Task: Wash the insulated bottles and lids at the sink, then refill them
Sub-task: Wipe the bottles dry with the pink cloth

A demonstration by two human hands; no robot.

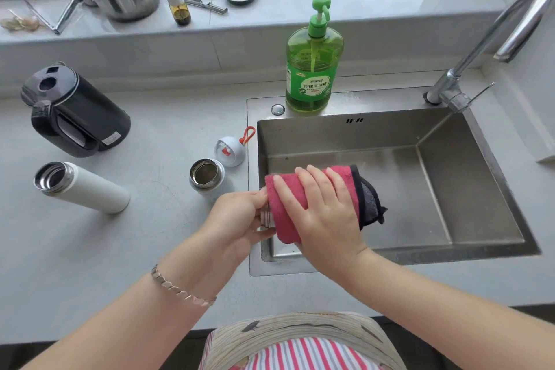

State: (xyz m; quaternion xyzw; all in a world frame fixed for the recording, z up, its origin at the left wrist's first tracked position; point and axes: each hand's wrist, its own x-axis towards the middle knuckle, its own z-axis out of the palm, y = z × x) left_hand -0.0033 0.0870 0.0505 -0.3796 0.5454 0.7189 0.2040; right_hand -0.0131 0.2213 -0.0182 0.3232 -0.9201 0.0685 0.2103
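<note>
Head view, centre frame: I log left hand (237,219) pinching the neck of the bottle (265,217), right hand (326,213) clasping the cloth (282,216) round it above the sink (285,269) rim; cloth sliding could drop it.

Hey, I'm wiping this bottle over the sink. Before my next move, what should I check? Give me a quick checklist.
1. Left hand grips the bottle at its steel neck: ok.
2. Right hand holds the cloth wrapped round the bottle: ok.
3. Bottle held mostly over the sink: ok.
4. Tap shows no water stream: ok.
5. Bottle body wiped clean: cannot tell, the cloth covers it.
6. White bottle and small bottle stand open on the counter, with a lid beside the small one: ok.
</note>
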